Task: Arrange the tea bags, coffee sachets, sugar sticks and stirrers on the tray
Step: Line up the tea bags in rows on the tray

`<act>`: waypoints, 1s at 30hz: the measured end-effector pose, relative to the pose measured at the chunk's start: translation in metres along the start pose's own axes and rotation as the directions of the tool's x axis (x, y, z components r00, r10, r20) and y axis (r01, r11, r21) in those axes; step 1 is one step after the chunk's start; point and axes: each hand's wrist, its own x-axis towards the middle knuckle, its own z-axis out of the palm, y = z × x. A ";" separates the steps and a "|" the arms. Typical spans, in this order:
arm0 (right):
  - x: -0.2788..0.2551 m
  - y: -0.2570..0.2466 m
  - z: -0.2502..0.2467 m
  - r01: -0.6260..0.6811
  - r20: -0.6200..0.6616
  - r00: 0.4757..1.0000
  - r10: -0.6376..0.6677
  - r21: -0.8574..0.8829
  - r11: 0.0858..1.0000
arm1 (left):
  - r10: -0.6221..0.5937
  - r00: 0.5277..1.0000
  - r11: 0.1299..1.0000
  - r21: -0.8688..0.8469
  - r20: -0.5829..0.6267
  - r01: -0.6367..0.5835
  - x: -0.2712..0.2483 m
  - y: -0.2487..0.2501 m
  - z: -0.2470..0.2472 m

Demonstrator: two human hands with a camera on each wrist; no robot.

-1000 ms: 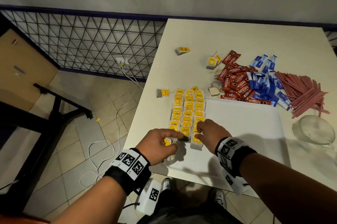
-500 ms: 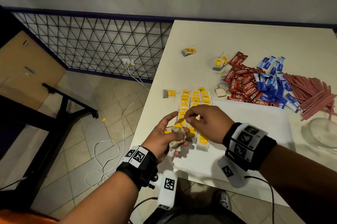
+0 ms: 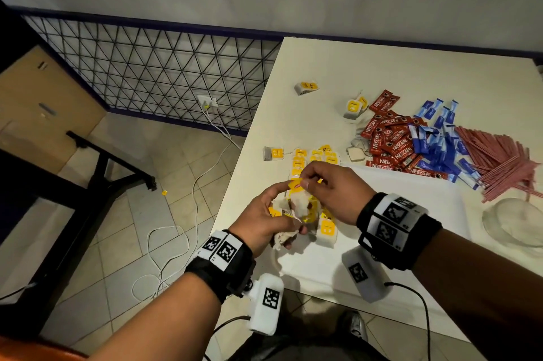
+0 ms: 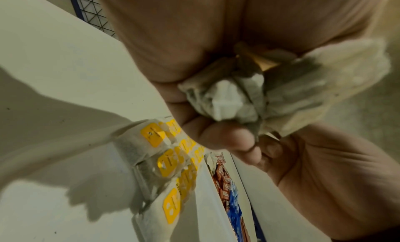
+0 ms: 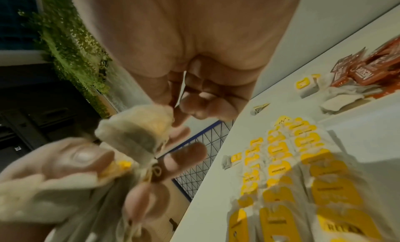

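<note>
Low in the centre of the head view, the left hand (image 3: 264, 219) curls round a crumpled bunch of tea bags (image 3: 296, 207), which sit in its palm above the tray's (image 3: 382, 213) left edge; their long axis cannot be told. Just right, the right hand (image 3: 332, 190) pinches a yellow tag (image 3: 294, 185) at the bunch's top, with thumb and forefinger closed on it. Behind both hands, rows of tea bags (image 3: 316, 159) run up the frame. At upper right lie coffee sachets (image 3: 390, 140), sugar sticks (image 3: 437, 143) and stirrers (image 3: 499, 160), fanned rightward.
</note>
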 end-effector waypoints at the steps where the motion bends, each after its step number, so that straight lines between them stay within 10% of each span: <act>1: 0.001 0.000 -0.001 -0.006 -0.022 1.000 0.007 0.024 1.000 | 0.000 1.000 1.000 -0.023 -0.006 0.000 0.000 -0.002 0.001; 16: -0.003 0.000 -0.012 0.021 -0.026 1.000 -0.018 0.150 0.988 | 0.090 0.950 0.987 0.157 -0.300 -0.044 0.018 0.007 0.008; 30: 0.002 0.005 -0.008 -0.024 -0.003 1.000 0.024 -0.129 0.991 | 0.062 0.969 0.885 0.462 -0.239 0.057 0.015 0.008 -0.004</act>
